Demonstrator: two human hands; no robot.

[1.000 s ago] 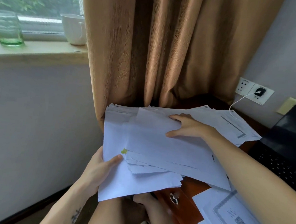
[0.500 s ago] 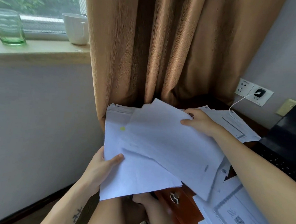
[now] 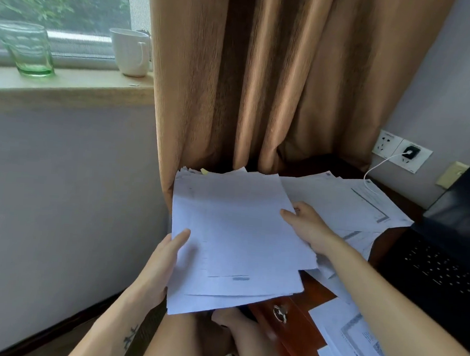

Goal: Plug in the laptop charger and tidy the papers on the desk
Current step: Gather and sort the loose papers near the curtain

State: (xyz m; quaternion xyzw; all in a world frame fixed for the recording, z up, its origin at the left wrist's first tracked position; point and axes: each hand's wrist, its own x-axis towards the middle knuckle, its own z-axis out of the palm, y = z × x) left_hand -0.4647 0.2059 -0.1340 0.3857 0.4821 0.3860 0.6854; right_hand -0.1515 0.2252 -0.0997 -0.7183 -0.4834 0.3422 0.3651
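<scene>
- Stack of white papers [image 3: 232,241] is held over the left corner of the wooden desk [image 3: 317,292], thumb of left hand [image 3: 164,259] pressed on its left edge.
- Stack's right edge is gripped by right hand [image 3: 307,224].
- More loose sheets [image 3: 346,202] are spread on the desk beside the black laptop [image 3: 451,248].
- Charger plug [image 3: 409,152] is seated in the wall socket [image 3: 416,160].

Curtain [image 3: 262,82] crowds desk's far edge; loose sheets [image 3: 346,202] cover desk; laptop [image 3: 451,248] blocks right.

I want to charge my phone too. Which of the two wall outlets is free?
The left outlet, nearer the curtain, is free. The right outlet holds a black plug with a white cable.
</scene>
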